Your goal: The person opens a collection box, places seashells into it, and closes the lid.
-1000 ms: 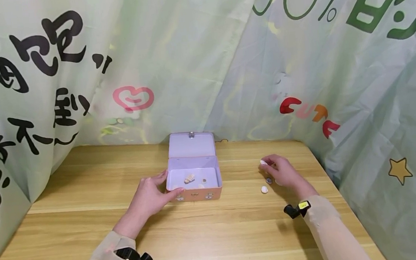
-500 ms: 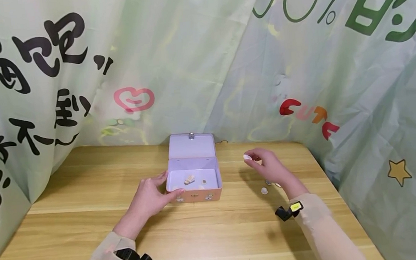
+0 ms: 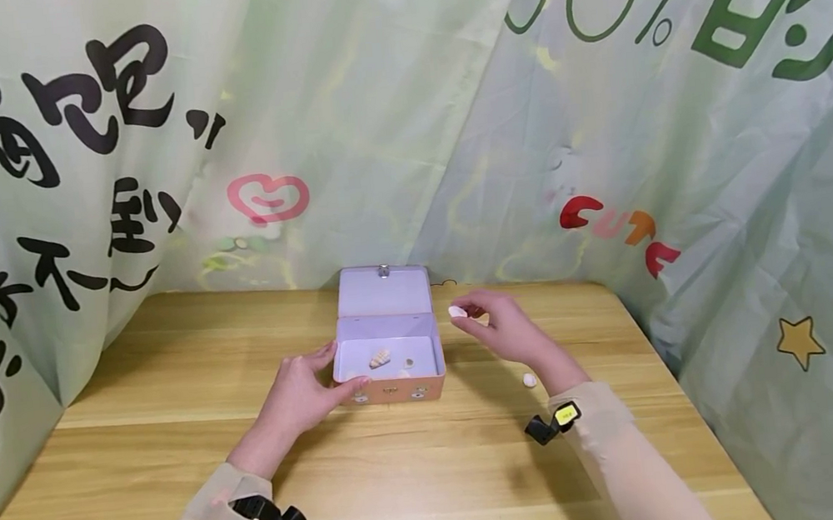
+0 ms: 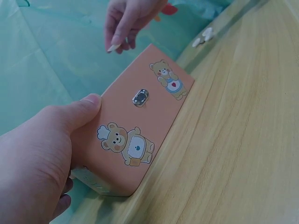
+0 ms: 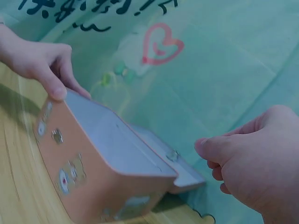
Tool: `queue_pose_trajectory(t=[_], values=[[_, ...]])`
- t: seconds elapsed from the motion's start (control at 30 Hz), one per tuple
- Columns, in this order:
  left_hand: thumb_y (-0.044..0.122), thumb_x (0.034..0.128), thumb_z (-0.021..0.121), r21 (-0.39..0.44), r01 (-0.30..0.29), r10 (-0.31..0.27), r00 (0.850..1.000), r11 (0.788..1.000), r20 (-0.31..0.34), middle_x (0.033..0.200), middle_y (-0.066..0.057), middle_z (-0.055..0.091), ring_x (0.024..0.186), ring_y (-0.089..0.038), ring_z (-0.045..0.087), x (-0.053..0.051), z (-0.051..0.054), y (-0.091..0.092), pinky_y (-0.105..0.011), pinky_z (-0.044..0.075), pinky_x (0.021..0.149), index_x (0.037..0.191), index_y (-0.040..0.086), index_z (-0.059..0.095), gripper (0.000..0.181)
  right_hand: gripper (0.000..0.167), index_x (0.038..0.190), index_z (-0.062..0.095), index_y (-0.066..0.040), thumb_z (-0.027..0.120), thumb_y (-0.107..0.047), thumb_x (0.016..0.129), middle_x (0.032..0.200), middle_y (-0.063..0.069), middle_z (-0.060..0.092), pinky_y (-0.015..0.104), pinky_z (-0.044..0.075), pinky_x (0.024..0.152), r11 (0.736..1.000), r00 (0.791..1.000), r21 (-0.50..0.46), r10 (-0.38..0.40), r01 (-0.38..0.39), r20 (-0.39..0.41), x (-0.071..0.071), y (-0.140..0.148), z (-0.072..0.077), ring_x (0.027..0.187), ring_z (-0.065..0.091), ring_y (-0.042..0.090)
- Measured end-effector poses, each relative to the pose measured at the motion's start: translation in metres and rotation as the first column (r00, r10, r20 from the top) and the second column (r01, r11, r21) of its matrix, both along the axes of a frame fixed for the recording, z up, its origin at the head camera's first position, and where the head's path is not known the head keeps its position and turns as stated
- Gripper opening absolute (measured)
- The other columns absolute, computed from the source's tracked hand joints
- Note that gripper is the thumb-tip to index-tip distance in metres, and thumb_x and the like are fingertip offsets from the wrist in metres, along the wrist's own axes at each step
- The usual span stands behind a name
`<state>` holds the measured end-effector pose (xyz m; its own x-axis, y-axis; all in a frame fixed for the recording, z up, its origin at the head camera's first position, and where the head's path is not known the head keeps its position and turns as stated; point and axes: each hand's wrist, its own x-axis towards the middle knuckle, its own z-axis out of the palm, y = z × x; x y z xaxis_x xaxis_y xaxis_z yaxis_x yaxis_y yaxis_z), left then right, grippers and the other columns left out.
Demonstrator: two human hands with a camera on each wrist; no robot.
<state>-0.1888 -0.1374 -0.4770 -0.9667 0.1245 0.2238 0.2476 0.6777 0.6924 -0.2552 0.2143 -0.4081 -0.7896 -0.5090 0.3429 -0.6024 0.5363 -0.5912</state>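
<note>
An orange tin box (image 3: 387,393) with a pale purple inside stands on the table, its lid (image 3: 383,290) tipped back. My left hand (image 3: 301,391) grips its left front corner, thumb on the front wall. Inside lie a spiral seashell (image 3: 379,359) and a small round piece (image 3: 408,364). To the right of the box, my right hand (image 3: 502,329) pinches a white shell (image 3: 457,312) between thumb and fingers, above the table. In the left wrist view bear pictures and a metal clasp (image 4: 140,98) show on the box front.
A white shell (image 3: 529,380) lies on the wooden table (image 3: 422,477) below my right wrist; the left wrist view shows more small white shells (image 4: 208,33) there. A printed curtain (image 3: 374,130) hangs behind the table and along its sides.
My right hand has lifted the white shell off the table and carried it left, close to the box's right side. My left hand has stayed on the box.
</note>
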Motion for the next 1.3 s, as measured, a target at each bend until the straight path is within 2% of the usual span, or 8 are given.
queue_pose_trajectory(t=[0.07, 0.3, 0.5, 0.73, 1.0, 1.3], values=[[0.073, 0.0786, 0.081, -0.003, -0.001, 0.001, 1.000, 1.000, 0.000, 0.146, -0.019, 0.057, 0.037, -0.004, 0.024, 0.000, 0.000, 0.000, -0.029, 0.042, 0.040, 0.146, -0.001, 0.058, 0.103, 0.024, 0.122, 0.074, 0.000, 0.074, -0.013, 0.102, 0.113, 0.009, 0.074, 0.050, 0.057, 0.092, 1.000, 1.000, -0.007, 0.012, -0.012, 0.010, 0.000, -0.007, 0.001, 0.101, 0.067, 0.025], [0.075, 0.0776, 0.081, 0.001, -0.002, 0.002, 1.000, 1.000, 0.010, 0.147, -0.019, 0.056, 0.036, -0.004, 0.025, 0.000, 0.001, 0.000, -0.029, 0.040, 0.036, 0.146, -0.001, 0.057, 0.105, 0.024, 0.121, 0.076, 0.002, 0.076, -0.010, 0.100, 0.107, 0.006, 0.074, 0.045, 0.058, 0.087, 0.998, 0.998, -0.005, 0.055, -0.055, 0.016, -0.004, -0.029, -0.002, 0.096, 0.067, 0.021], [0.075, 0.0773, 0.081, -0.001, 0.000, 0.000, 1.000, 1.000, -0.002, 0.145, -0.020, 0.057, 0.035, -0.004, 0.026, -0.001, 0.000, 0.000, -0.029, 0.040, 0.037, 0.145, -0.001, 0.058, 0.105, 0.023, 0.117, 0.077, 0.003, 0.078, -0.011, 0.098, 0.100, 0.005, 0.073, 0.052, 0.059, 0.086, 0.995, 0.994, 0.004, 0.103, -0.103, 0.033, -0.005, -0.047, -0.006, 0.091, 0.065, 0.020], [0.074, 0.0785, 0.081, -0.025, 0.000, 0.000, 1.000, 1.000, -0.014, 0.146, -0.020, 0.057, 0.042, -0.009, 0.034, -0.002, -0.001, -0.001, -0.031, 0.043, 0.044, 0.146, -0.001, 0.057, 0.103, 0.023, 0.116, 0.078, 0.001, 0.077, -0.014, 0.099, 0.095, 0.002, 0.071, 0.045, 0.060, 0.082, 0.990, 0.990, 0.050, 0.129, -0.132, 0.051, -0.009, -0.065, -0.017, 0.086, 0.063, 0.016], [0.075, 0.0783, 0.080, -0.012, 0.015, -0.015, 1.000, 1.000, -0.027, 0.145, -0.022, 0.057, 0.048, -0.014, 0.043, -0.002, -0.002, -0.002, -0.032, 0.044, 0.047, 0.144, -0.002, 0.058, 0.104, 0.015, 0.109, 0.078, 0.001, 0.076, -0.010, 0.099, 0.094, 0.003, 0.072, 0.049, 0.059, 0.083, 0.980, 0.980, 0.066, 0.183, -0.189, 0.080, -0.013, -0.077, -0.028, 0.085, 0.063, 0.016], [0.076, 0.0786, 0.079, -0.012, 0.011, -0.011, 1.000, 1.000, -0.029, 0.145, -0.019, 0.057, 0.047, -0.013, 0.040, -0.002, -0.002, -0.002, -0.032, 0.044, 0.048, 0.144, -0.001, 0.059, 0.103, 0.015, 0.110, 0.078, 0.002, 0.075, -0.009, 0.099, 0.097, 0.001, 0.074, 0.048, 0.059, 0.087, 0.973, 0.975, 0.099, 0.200, -0.209, 0.100, -0.016, -0.083, -0.036, 0.089, 0.065, 0.014]])
